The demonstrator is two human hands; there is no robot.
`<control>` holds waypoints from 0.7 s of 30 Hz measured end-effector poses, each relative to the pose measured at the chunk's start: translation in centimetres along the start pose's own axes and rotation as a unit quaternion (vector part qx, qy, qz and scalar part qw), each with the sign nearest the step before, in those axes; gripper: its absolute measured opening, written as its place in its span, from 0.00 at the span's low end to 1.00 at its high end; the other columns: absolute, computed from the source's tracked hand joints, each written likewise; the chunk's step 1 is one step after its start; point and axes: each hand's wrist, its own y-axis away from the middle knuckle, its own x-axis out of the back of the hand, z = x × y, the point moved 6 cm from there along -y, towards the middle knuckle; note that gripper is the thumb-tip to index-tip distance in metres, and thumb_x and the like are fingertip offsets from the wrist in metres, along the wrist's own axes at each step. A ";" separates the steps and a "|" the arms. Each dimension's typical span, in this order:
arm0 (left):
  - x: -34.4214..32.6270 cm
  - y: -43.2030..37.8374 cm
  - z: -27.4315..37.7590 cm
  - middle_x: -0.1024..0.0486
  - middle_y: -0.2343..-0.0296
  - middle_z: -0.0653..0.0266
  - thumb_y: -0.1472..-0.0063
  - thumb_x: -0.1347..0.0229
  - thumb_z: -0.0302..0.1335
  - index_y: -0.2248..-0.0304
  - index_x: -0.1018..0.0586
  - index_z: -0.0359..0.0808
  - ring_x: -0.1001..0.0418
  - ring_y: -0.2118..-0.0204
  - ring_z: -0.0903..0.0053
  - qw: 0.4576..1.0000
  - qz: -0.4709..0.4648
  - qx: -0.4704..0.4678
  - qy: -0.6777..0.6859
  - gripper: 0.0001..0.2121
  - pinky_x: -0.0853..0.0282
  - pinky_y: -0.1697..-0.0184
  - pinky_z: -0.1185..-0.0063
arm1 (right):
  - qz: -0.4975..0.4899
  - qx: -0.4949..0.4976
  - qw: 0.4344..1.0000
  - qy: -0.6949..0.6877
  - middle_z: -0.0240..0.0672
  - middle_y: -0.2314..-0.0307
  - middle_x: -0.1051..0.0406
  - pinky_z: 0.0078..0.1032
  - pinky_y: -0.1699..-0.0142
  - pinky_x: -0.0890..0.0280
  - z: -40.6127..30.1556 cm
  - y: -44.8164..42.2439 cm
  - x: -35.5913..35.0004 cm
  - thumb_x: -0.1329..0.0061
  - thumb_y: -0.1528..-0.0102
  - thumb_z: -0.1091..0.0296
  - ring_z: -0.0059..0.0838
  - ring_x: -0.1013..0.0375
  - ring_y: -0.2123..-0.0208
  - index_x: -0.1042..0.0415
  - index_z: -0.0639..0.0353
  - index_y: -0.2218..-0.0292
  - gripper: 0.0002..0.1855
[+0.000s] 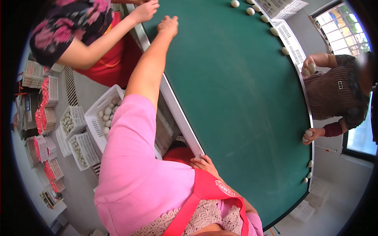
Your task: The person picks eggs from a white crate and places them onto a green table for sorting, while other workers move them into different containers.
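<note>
My left arm stretches far over the green-topped table (236, 97). My left hand (168, 27) is curled low above the surface near its left side. A pale sliver shows at its fingertips; I cannot tell whether it is an egg. Close to my body, my right hand (205, 165) has its fingers over the table's metal rim (180, 116). Pale eggs lie along the opposite edge, among them one egg (274, 31) towards the top and another egg (305, 180) towards the bottom. Beneath my left arm stands a white plastic crate (96, 125) of eggs.
A co-worker in a striped apron (322, 91) stands across the table, eggs in both hands. Beside my left hand are another co-worker's hands (146, 11). On the floor at left are more egg crates (85, 147) and stacked crates with red contents (48, 91).
</note>
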 end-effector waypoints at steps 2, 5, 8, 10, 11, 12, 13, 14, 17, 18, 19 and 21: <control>0.5 2.6 2.2 0.33 0.50 0.49 0.40 0.44 0.31 0.45 0.33 0.50 0.27 0.50 0.52 0.997 -0.010 -0.048 0.056 0.23 0.28 0.53 0.61 | -0.015 -0.015 1.000 -0.003 0.31 0.53 0.29 0.39 0.32 0.55 -0.4 -0.3 0.3 0.58 0.47 0.65 0.26 0.39 0.41 0.29 0.57 0.53 0.20; 2.8 10.3 3.8 0.28 0.55 0.58 0.40 0.40 0.34 0.45 0.31 0.49 0.25 0.57 0.71 0.859 -0.176 -0.058 0.477 0.24 0.25 0.63 0.72 | -0.004 -0.002 1.000 0.026 0.30 0.55 0.28 0.40 0.34 0.50 -0.1 -0.2 -0.2 0.55 0.49 0.64 0.27 0.37 0.43 0.26 0.56 0.58 0.17; 7.9 18.6 0.1 0.28 0.55 0.61 0.38 0.42 0.32 0.45 0.32 0.42 0.28 0.60 0.78 0.683 -0.242 -0.074 0.685 0.23 0.28 0.68 0.80 | 0.008 -0.012 1.000 0.023 0.30 0.58 0.26 0.41 0.35 0.48 0.5 -1.4 0.2 0.51 0.50 0.64 0.26 0.35 0.45 0.24 0.55 0.60 0.15; 9.3 23.1 -4.4 0.28 0.53 0.60 0.37 0.43 0.31 0.45 0.33 0.39 0.28 0.60 0.79 0.641 -0.255 -0.082 0.719 0.22 0.28 0.69 0.81 | 0.048 -0.033 0.998 0.018 0.29 0.60 0.25 0.40 0.36 0.46 0.4 -2.6 0.5 0.47 0.52 0.68 0.25 0.33 0.47 0.24 0.55 0.61 0.14; 10.1 25.3 -7.5 0.28 0.53 0.60 0.36 0.44 0.30 0.44 0.33 0.39 0.27 0.60 0.79 0.636 -0.230 -0.070 0.734 0.23 0.28 0.69 0.81 | 0.076 -0.047 0.996 0.006 0.29 0.61 0.25 0.40 0.37 0.45 0.3 -3.3 1.3 0.45 0.53 0.70 0.25 0.32 0.48 0.24 0.55 0.62 0.14; 11.5 27.9 -11.0 0.27 0.53 0.60 0.35 0.45 0.29 0.43 0.34 0.39 0.27 0.61 0.79 0.632 -0.200 -0.058 0.746 0.23 0.28 0.69 0.82 | 0.070 -0.047 0.996 0.000 0.29 0.62 0.24 0.40 0.38 0.44 -0.1 -3.9 1.7 0.43 0.54 0.72 0.24 0.30 0.50 0.24 0.55 0.63 0.14; 12.9 30.3 -14.0 0.27 0.53 0.59 0.35 0.46 0.29 0.42 0.35 0.39 0.27 0.61 0.79 0.627 -0.168 -0.050 0.759 0.23 0.28 0.70 0.82 | 0.067 -0.047 0.997 -0.005 0.29 0.63 0.24 0.40 0.38 0.44 -0.1 -4.4 1.9 0.43 0.53 0.72 0.25 0.31 0.50 0.24 0.55 0.64 0.12; 12.9 32.8 -17.5 0.27 0.54 0.60 0.35 0.46 0.29 0.42 0.35 0.39 0.27 0.61 0.79 0.663 -0.126 0.010 0.738 0.24 0.28 0.70 0.82 | 0.065 -0.045 0.997 -0.002 0.28 0.63 0.24 0.41 0.38 0.44 -0.2 -5.0 2.1 0.44 0.53 0.72 0.25 0.30 0.50 0.24 0.55 0.65 0.11; 7.5 41.8 -26.4 0.26 0.55 0.64 0.37 0.43 0.32 0.42 0.35 0.43 0.27 0.62 0.80 0.731 -0.047 0.222 0.644 0.25 0.28 0.70 0.81 | 0.062 -0.051 0.997 0.007 0.28 0.65 0.24 0.41 0.38 0.45 -0.5 -6.1 2.8 0.44 0.52 0.73 0.25 0.30 0.51 0.24 0.55 0.66 0.08; 5.0 44.8 -27.1 0.27 0.56 0.64 0.39 0.41 0.32 0.44 0.33 0.45 0.27 0.61 0.79 0.762 -0.063 0.257 0.591 0.25 0.29 0.71 0.81 | 0.063 -0.049 0.997 0.006 0.28 0.65 0.24 0.42 0.37 0.46 -0.4 -6.2 2.6 0.44 0.52 0.73 0.26 0.30 0.51 0.24 0.55 0.67 0.08; 2.6 47.7 -27.5 0.27 0.57 0.63 0.41 0.40 0.32 0.46 0.31 0.48 0.26 0.61 0.79 0.789 -0.080 0.289 0.536 0.24 0.29 0.72 0.81 | 0.066 -0.049 0.997 0.009 0.27 0.65 0.24 0.42 0.37 0.46 -0.3 -6.3 2.4 0.44 0.52 0.74 0.26 0.30 0.51 0.24 0.56 0.67 0.08; -2.5 52.5 -25.7 0.27 0.57 0.63 0.43 0.39 0.31 0.46 0.30 0.48 0.26 0.61 0.74 0.824 -0.199 0.317 0.426 0.25 0.28 0.68 0.77 | 0.071 -0.042 0.996 0.014 0.28 0.65 0.24 0.42 0.37 0.46 -0.3 -6.6 2.4 0.44 0.52 0.74 0.27 0.29 0.52 0.24 0.56 0.67 0.08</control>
